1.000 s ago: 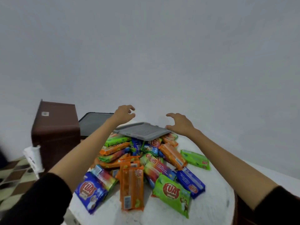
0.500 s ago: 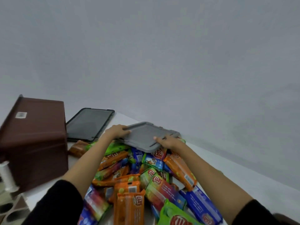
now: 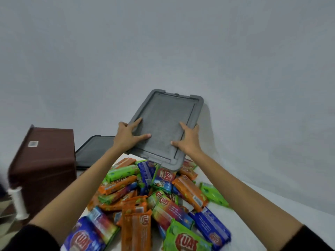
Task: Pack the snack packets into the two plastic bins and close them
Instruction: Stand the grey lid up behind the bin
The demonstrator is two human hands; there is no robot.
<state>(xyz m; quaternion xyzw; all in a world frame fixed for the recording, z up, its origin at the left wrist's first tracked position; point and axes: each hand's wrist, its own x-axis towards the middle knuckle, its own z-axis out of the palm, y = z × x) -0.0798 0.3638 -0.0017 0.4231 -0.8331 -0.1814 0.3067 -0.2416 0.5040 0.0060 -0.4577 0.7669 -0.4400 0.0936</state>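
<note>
Left grip [image 3: 125,137], right grip [image 3: 188,140] clasp tilted grey lid [image 3: 163,116] edges over snack packets [image 3: 154,196] on white bench [image 3: 253,223]; grey wall [image 3: 163,42]

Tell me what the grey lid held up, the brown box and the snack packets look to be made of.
Grey lid: moulded plastic with a matte finish; it shows a fine grainy face, a raised rim and ridges. Brown box: probably plastic, smooth with a slight sheen, though it is blurred. Snack packets: thin printed film, glossy; they show highlights and wrinkles.
</note>
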